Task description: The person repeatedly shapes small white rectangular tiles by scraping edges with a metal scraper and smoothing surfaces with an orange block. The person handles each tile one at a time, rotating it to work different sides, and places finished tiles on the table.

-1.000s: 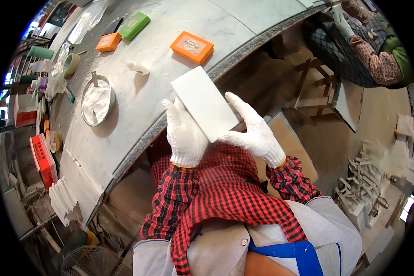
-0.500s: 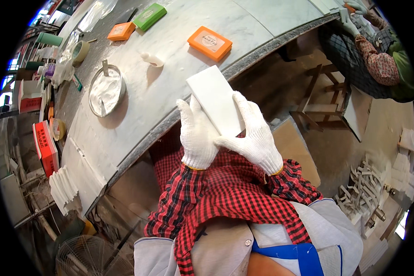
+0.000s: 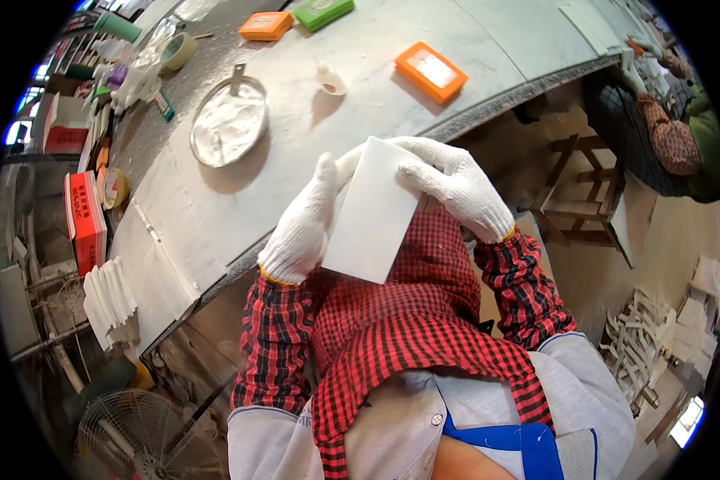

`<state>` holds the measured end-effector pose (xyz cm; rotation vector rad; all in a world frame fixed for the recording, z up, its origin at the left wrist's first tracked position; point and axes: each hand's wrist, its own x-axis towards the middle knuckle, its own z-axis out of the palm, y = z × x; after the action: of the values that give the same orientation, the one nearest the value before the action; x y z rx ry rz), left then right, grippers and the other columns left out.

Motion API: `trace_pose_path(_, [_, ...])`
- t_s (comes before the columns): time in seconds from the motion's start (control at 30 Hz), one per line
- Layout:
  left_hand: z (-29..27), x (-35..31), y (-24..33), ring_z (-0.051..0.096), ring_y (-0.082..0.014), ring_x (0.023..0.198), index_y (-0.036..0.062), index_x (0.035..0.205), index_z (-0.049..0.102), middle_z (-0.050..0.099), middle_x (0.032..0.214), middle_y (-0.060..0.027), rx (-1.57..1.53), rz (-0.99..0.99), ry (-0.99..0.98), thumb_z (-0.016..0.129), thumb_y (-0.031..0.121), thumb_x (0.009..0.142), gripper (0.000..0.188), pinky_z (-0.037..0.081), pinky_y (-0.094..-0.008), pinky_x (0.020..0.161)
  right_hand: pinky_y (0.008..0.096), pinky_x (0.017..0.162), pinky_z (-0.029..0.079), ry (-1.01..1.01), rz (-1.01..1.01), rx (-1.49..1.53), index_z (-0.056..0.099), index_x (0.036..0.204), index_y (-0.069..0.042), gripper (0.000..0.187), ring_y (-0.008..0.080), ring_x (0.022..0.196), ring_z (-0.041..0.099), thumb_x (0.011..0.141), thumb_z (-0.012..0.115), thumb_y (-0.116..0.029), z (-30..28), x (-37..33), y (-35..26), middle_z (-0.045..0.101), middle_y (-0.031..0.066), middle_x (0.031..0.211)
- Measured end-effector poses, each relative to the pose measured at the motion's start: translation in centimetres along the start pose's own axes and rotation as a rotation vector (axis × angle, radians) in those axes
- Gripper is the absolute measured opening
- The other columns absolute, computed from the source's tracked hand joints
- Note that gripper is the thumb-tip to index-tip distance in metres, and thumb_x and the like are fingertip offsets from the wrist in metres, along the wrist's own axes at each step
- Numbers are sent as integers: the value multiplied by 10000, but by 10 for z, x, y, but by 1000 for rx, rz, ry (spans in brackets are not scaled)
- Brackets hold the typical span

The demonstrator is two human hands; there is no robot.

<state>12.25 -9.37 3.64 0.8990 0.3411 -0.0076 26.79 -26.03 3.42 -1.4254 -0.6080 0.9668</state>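
Note:
Both my hands wear white knit gloves and hold a flat, rectangular white slab (image 3: 376, 210) in front of my red-and-black checked apron, just off the table edge. My left hand (image 3: 300, 218) lies along the slab's left side, its thumb pointing up and its fingers partly hidden behind the slab. At the upper right corner, my right hand (image 3: 462, 186) grips with the thumb near the face and the fingers behind the top edge. On the table beyond are a round metal pan (image 3: 194, 144) of white material with a flat metal tool (image 3: 237, 78) at its rim, and a small white bottle (image 3: 330, 82).
Orange pads (image 3: 430, 72) and a green pad (image 3: 323, 13) lie on the marble-like tabletop (image 3: 296, 188). A red box (image 3: 84, 220) and tape rolls stand at left, above a fan (image 3: 148, 440). At right are a wooden stool (image 3: 582, 192) and another person's arm (image 3: 670, 136).
The slab has turned from leaning up-left to leaning up-right. My right hand has moved from its lower right side to its upper corner. The view has shifted, moving the table things rightward.

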Motion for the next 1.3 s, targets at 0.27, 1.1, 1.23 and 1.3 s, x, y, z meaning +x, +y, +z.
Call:
trace_pose_path(0.27, [-97, -66, -6, 424, -364, 1435, 17, 1617, 121, 363, 1581, -250, -606, 347, -77, 610, 533, 977, 956, 384, -510, 1175, 213, 655, 506, 133, 117, 378, 578, 1387, 24, 413, 65, 755, 609, 1044, 565, -206, 93, 25, 15, 694, 39, 1052])
trace_pose_path(1.1, [-138, -96, 9, 737, -285, 918, -95, 1294, 538, 677, 1134, -197, -244, 309, 570, 602, 123, 999, 371, 662, -376, 661, 411, 727, 565, -75, -690, -1061, 727, 1175, -151, 420, 315, 822, 712, 852, 739, -419, 166, 163, -19, 738, 126, 925])
trace_pose_path(1.23, [-146, -95, 4, 734, -282, 928, -72, 1356, 485, 672, 1174, -185, -234, 307, 559, 586, 149, 1003, 429, 661, -387, 686, 353, 650, 550, -22, -535, -1061, 754, 1156, -109, 299, 242, 679, 701, 920, 693, -282, 166, 168, -20, 727, 135, 783])
trace_pose_path(1.3, [-142, -95, 6, 727, -284, 944, -74, 1350, 490, 667, 1177, -184, -240, 303, 585, 586, 127, 989, 424, 656, -397, 697, 318, 632, 541, 23, -477, -1041, 757, 1149, -82, 277, 196, 661, 689, 932, 673, -233, 155, 166, -26, 719, 130, 761])
